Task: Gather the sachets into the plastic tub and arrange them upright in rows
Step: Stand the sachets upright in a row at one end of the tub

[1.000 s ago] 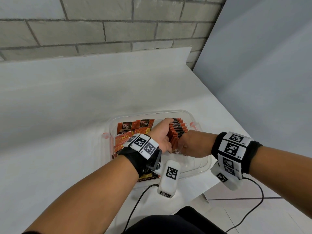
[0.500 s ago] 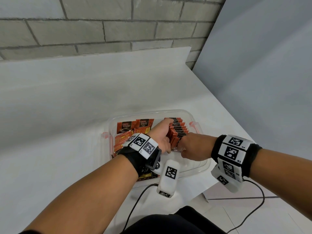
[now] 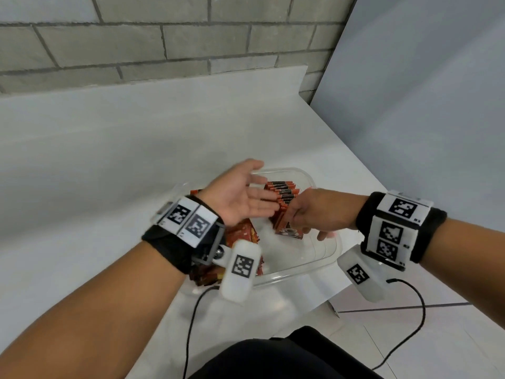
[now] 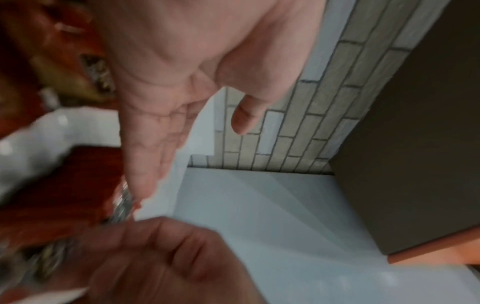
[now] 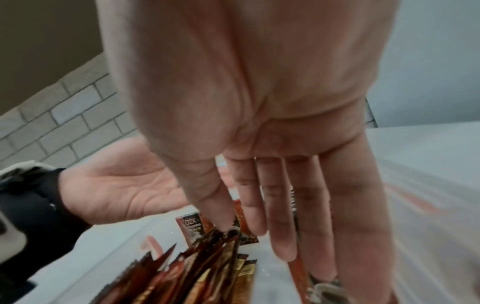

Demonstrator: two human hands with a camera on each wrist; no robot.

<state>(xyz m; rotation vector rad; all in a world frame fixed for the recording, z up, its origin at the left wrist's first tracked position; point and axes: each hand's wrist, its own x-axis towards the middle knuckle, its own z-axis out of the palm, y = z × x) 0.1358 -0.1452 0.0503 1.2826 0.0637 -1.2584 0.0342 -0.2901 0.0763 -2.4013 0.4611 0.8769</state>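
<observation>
A: Since half a second ago, your left hand (image 3: 240, 195) has come up off the upright row of sachets (image 3: 281, 199) and is now hovering palm-up over the clear plastic tub (image 3: 328, 258), fingers straight and spread, holding nothing.

B: And my right?

A: Your right hand (image 3: 314, 214) is reaching down against the near end of that row, fingers extended alongside the packets. In the right wrist view they are lying nearly straight, not curling round any sachet.

B: Anything readable on them?

A: One red sachet (image 5: 193, 228) is standing against the far wall, showing "D2X" and part of "BLACK". The rest is blurring out.

B: The others?

A: A loose heap of sachets (image 3: 243, 236) is lying in the tub's left half, under your left wrist. The tub is sitting on the white counter (image 3: 109, 187) below a grey brick wall (image 3: 191, 36).
</observation>
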